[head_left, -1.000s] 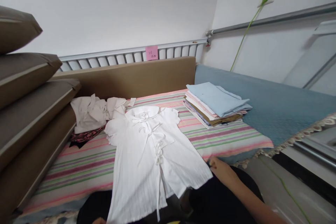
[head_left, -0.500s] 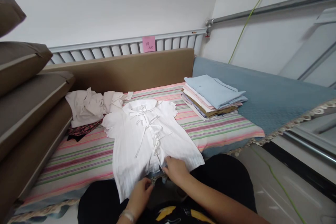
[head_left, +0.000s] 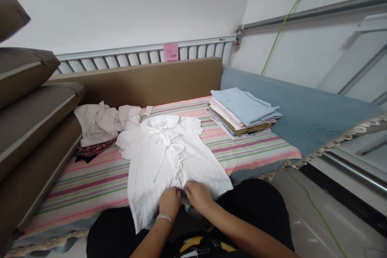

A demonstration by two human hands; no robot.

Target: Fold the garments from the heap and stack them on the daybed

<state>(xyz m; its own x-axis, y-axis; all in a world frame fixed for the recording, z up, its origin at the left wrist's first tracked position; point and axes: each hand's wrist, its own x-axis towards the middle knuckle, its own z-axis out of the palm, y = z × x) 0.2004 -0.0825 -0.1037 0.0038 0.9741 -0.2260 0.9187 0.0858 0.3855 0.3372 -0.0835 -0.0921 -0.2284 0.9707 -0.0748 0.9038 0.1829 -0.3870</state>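
A white short-sleeved blouse [head_left: 142, 173] with several tied bows down its front lies spread on the striped cloth [head_left: 90, 181]. Its collar points away from me and its hem hangs a little over the near edge. My left hand [head_left: 170, 202] is closed on the bottom hem, just left of the front opening. Close beside it, my right hand [head_left: 198, 195] pinches the hem on the other side of that opening. The fingertips of both hands are partly hidden. A silver bracelet [head_left: 165, 217] circles my left wrist.
A stack of folded clothes [head_left: 244, 107], light blue on top, sits to the right. Crumpled pale garments [head_left: 99, 123] lie at the left beside piled brown cushions [head_left: 39, 109]. Behind runs a long brown cushion [head_left: 151, 82] before a radiator [head_left: 121, 58]. A green cord [head_left: 279, 32] hangs right.
My left hand has moved up and right from below the hem and now grips it. My right hand has shifted slightly left, so the hands are closer together.
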